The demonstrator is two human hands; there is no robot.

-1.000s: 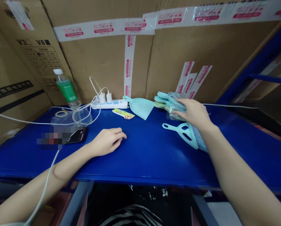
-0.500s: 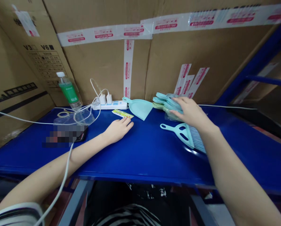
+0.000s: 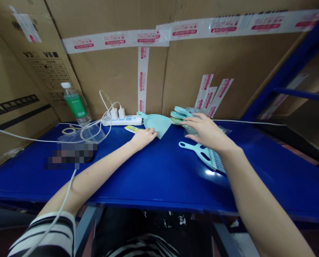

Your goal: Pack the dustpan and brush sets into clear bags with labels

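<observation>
My left hand (image 3: 144,139) rests at the near left edge of a light blue dustpan (image 3: 155,122), fingers stretched over its edge and the thumb side hidden. Under that hand lies part of a yellow-green label card (image 3: 131,129). My right hand (image 3: 207,132) is open, fingers spread, just over a stack of light blue and green handled pieces (image 3: 183,113) in clear plastic; whether it touches them I cannot tell. Below it on the table lies a light blue hand brush (image 3: 206,157), handle pointing left and bristles partly covered by my right forearm.
A white power strip (image 3: 134,120) with two plugged-in chargers stands at the back of the blue table (image 3: 148,175). Left of it are a green-labelled bottle (image 3: 76,105), tangled white cables, a clear bag (image 3: 95,135) and a blurred-out object (image 3: 71,153). Taped cardboard (image 3: 116,75) walls the back.
My left hand has moved right, from the label card to the dustpan's edge. My right hand's fingers have spread and come slightly off the stack, which now sits lower.
</observation>
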